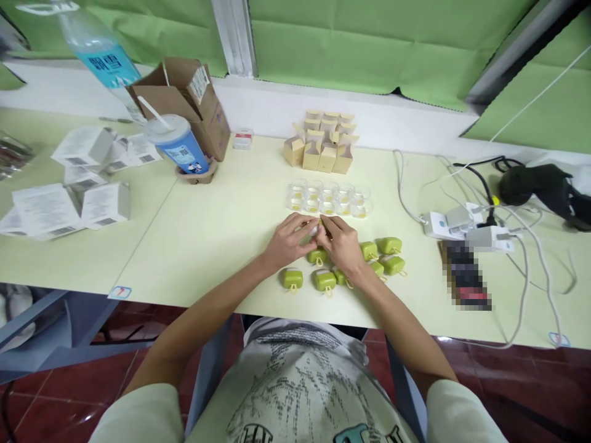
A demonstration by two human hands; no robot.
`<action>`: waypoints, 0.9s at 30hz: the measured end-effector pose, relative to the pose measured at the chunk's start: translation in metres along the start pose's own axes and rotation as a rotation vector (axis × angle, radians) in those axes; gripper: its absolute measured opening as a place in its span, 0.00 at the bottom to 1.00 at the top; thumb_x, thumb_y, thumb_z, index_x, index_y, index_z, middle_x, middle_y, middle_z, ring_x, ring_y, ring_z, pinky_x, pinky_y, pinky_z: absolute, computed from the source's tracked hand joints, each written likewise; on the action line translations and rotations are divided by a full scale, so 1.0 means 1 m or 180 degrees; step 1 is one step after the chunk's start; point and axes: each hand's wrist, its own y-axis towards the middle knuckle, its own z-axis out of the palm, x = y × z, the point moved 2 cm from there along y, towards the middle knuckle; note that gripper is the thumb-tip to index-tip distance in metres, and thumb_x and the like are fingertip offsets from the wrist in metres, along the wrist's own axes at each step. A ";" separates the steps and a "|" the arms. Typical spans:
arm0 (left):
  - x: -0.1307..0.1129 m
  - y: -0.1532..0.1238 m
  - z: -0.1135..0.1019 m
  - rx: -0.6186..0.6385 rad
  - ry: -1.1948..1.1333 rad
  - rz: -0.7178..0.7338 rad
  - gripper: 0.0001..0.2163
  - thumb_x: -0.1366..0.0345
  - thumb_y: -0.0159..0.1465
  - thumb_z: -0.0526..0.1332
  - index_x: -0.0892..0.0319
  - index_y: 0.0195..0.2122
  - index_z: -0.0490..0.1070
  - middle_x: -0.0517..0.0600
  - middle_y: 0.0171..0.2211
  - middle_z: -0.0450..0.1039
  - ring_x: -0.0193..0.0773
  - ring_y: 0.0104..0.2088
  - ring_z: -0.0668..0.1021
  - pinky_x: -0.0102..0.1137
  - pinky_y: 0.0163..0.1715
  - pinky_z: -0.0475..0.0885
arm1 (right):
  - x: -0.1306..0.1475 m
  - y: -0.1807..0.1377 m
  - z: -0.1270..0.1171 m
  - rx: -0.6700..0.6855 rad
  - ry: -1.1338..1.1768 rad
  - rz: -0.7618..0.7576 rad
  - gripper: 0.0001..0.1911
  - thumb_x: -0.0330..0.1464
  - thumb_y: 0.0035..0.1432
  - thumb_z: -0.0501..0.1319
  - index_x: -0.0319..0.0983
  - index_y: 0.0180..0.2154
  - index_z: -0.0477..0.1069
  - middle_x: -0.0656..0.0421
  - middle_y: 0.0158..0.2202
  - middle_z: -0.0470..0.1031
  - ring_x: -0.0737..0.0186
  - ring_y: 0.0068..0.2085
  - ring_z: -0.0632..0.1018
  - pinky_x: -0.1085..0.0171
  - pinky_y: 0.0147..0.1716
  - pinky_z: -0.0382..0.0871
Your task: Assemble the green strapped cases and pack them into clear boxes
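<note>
Both hands meet near the tabletop [207,234] front edge. Left hand [289,240] and right hand [344,246] fingers pinched shut together on one small green case [315,229], between them. More green cases [390,255] lie just right; clear trays [329,198] just beyond.

A pale yellow-green bench [207,240] carries everything. Just under and beside the fingers [318,229] lie small green cases [325,280] with loops; right beyond the fingers sit clear plastic trays [329,199], and farther beyond, a cluster of tan open cartons [322,147]. Well off to the left of the fingers lie white printed boxes [69,197], a blue lidded cup [178,144] and a brown cardboard box [184,101]. To the right, a white power strip [462,224] with cables.
</note>
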 end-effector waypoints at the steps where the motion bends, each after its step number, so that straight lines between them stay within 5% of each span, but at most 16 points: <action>1: 0.000 0.000 -0.001 -0.0019 0.0001 -0.0037 0.16 0.68 0.69 0.69 0.51 0.58 0.80 0.55 0.49 0.85 0.47 0.49 0.87 0.47 0.52 0.86 | -0.001 0.001 -0.002 -0.0025 0.0154 0.0028 0.24 0.40 0.80 0.53 0.36 0.62 0.79 0.41 0.52 0.84 0.45 0.50 0.86 0.47 0.54 0.85; 6: 0.002 0.002 -0.009 -0.0202 -0.0421 -0.0500 0.14 0.68 0.69 0.69 0.53 0.55 0.80 0.53 0.47 0.84 0.42 0.46 0.86 0.40 0.49 0.84 | -0.006 0.003 -0.016 0.0226 0.1060 0.0418 0.26 0.48 0.77 0.61 0.40 0.65 0.78 0.45 0.60 0.80 0.54 0.43 0.86 0.53 0.46 0.87; 10: 0.008 0.002 -0.009 -0.0179 -0.0939 -0.0921 0.13 0.66 0.67 0.70 0.55 0.53 0.79 0.51 0.46 0.83 0.40 0.44 0.84 0.37 0.48 0.82 | -0.010 0.005 -0.026 0.0422 0.1167 0.0246 0.28 0.49 0.72 0.68 0.41 0.64 0.77 0.47 0.61 0.81 0.55 0.42 0.85 0.52 0.48 0.85; 15: 0.023 0.001 -0.015 -0.0266 -0.0944 -0.0887 0.12 0.63 0.69 0.67 0.54 0.53 0.79 0.53 0.48 0.80 0.43 0.48 0.82 0.39 0.50 0.80 | -0.010 0.020 -0.033 0.0606 0.0783 0.0111 0.27 0.41 0.73 0.66 0.42 0.69 0.73 0.47 0.58 0.81 0.50 0.47 0.84 0.49 0.52 0.82; 20: 0.048 0.001 -0.028 -0.0916 -0.0811 -0.1185 0.10 0.58 0.69 0.67 0.55 0.49 0.78 0.53 0.46 0.77 0.42 0.46 0.80 0.37 0.47 0.77 | 0.009 0.048 -0.032 0.1264 0.0027 -0.0099 0.23 0.32 0.70 0.65 0.37 0.64 0.77 0.45 0.56 0.76 0.49 0.47 0.83 0.50 0.54 0.78; 27: 0.065 -0.005 -0.025 -0.1298 -0.0540 -0.1550 0.09 0.62 0.67 0.67 0.54 0.49 0.78 0.50 0.44 0.74 0.39 0.42 0.78 0.36 0.45 0.75 | 0.036 0.067 0.009 0.1572 -0.1266 -0.0427 0.21 0.19 0.69 0.55 0.32 0.60 0.73 0.39 0.54 0.78 0.44 0.51 0.82 0.55 0.45 0.76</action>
